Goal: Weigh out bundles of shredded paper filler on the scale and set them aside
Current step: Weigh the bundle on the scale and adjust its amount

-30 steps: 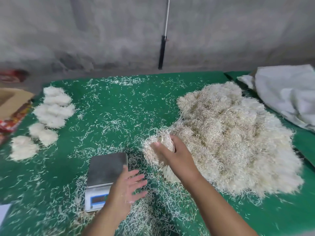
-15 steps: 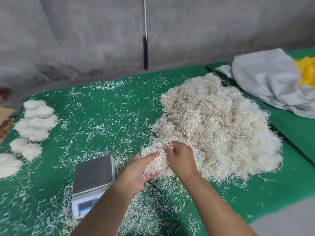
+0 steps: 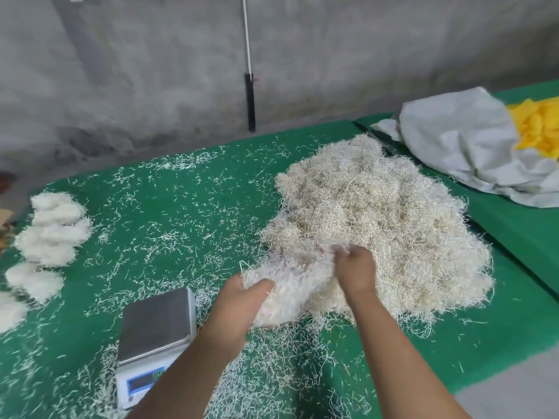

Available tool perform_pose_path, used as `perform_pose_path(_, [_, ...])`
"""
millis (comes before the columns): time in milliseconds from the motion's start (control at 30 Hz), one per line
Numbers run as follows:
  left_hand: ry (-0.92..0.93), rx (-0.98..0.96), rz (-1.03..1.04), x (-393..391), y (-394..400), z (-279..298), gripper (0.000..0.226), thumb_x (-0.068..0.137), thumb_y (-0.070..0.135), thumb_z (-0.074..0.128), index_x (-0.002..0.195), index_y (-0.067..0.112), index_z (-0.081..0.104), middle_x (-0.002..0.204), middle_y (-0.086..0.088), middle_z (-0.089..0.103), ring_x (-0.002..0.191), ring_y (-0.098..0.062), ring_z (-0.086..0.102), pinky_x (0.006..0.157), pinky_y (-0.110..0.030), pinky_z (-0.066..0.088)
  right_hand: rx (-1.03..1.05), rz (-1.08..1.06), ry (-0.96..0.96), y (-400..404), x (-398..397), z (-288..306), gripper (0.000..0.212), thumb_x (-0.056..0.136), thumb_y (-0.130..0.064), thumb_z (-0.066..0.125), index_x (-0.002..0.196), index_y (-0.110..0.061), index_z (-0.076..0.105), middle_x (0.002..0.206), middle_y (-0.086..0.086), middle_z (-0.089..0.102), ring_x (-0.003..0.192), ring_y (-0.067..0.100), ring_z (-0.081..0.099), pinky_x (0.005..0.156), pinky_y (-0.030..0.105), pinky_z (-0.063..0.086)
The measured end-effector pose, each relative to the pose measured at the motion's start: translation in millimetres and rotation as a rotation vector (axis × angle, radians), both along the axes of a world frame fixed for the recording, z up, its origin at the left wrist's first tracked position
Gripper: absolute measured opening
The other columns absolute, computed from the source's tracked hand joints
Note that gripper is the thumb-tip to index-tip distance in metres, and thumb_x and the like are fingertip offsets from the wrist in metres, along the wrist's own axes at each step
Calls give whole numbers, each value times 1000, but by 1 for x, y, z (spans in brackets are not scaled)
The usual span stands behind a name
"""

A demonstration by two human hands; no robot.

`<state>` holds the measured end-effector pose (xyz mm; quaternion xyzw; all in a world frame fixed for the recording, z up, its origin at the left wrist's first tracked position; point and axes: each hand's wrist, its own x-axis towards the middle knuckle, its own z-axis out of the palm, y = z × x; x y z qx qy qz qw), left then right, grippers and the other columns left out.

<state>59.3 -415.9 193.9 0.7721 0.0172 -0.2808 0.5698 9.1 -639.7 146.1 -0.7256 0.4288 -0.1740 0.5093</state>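
A big heap of pale shredded paper filler (image 3: 378, 219) lies on the green table (image 3: 181, 225), right of centre. At the heap's near left edge both hands hold one loose bundle of filler (image 3: 290, 285). My left hand (image 3: 239, 309) cups it from below and the left, with the thumb on top. My right hand (image 3: 357, 272) grips its right end with curled fingers. A small scale (image 3: 155, 325) with a bare steel platter stands left of my left hand, its display partly hidden by my forearm. Several white filler bundles (image 3: 51, 234) sit in a row at the table's left edge.
Loose shreds litter the green surface all around the scale and heap. A crumpled grey sheet (image 3: 465, 146) with yellow material (image 3: 538, 125) lies at the back right. A black-handled pole (image 3: 250, 101) leans on the concrete wall behind. Grey floor shows at the lower right.
My left hand left the scale's side and joined my right hand at the heap. Together they have pulled a bundle out of the heap's near edge, leftward. The camera swung right.
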Motion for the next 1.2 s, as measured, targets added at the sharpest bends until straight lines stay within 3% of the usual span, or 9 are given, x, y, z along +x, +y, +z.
perform_pose_path(233, [-129,264,57,12,57,-16,88,92,30,74,162,19,23,163,-17,31,142,-43,41,111,-65,35,-80,-301,-112,-54,0,0,42,108,-29,59,71,-13,47,62,4,49,54,18,38,59,30,37])
perform_pose_path(433, [37,317,159,12,79,-17,59,67,38,65,111,-1,58,92,-23,62,81,-37,64,79,-57,55,217,-144,-151,-45,7,-5,22,106,-30,61,108,-8,61,119,21,71,102,34,71,98,60,57])
perform_pose_path(533, [24,282,140,10,78,-13,26,88,21,71,76,5,54,65,-7,51,55,-18,47,55,-36,50,294,48,28,-40,1,-1,70,104,-33,66,164,-24,30,167,15,37,140,42,51,115,61,43])
perform_pose_path(667, [-51,22,233,11,63,0,10,99,20,63,88,20,63,88,-5,67,74,-12,60,68,-32,51,-13,150,-19,4,-7,28,82,99,-63,58,167,-38,19,172,-2,28,152,25,38,121,53,37])
perform_pose_path(800, [39,-206,322,-2,30,28,30,100,27,55,70,24,55,57,4,54,48,-17,54,44,-26,43,311,495,-234,95,-1,63,62,85,-94,35,142,-72,40,148,-36,47,138,2,46,120,47,37])
perform_pose_path(867, [-40,-240,289,-13,9,38,28,97,44,55,74,40,71,74,12,62,71,-10,62,67,-31,49,618,555,-269,128,-1,64,54,85,-96,31,129,-74,53,140,-40,44,142,5,34,123,55,26])
perform_pose_path(967, [-520,-29,120,-29,-5,32,32,95,62,41,90,42,66,87,6,65,72,-13,62,59,-23,45,1190,432,-374,141,-2,59,70,98,-78,43,136,-24,69,136,12,68,128,29,63,111,54,49])
perform_pose_path(1067, [-993,459,-65,-30,-3,9,41,104,49,28,124,29,57,128,2,45,108,-13,52,78,-24,41,1273,286,-387,134,-4,60,65,102,-67,50,134,-13,66,121,13,74,115,28,71,98,43,55])
perform_pose_path(1200, [-925,581,-38,-26,3,-8,41,98,40,31,121,18,56,157,-2,29,141,-22,35,110,-47,36,1213,257,-305,140,-13,54,73,99,-67,57,152,-17,51,114,1,79,101,17,78,82,37,64])
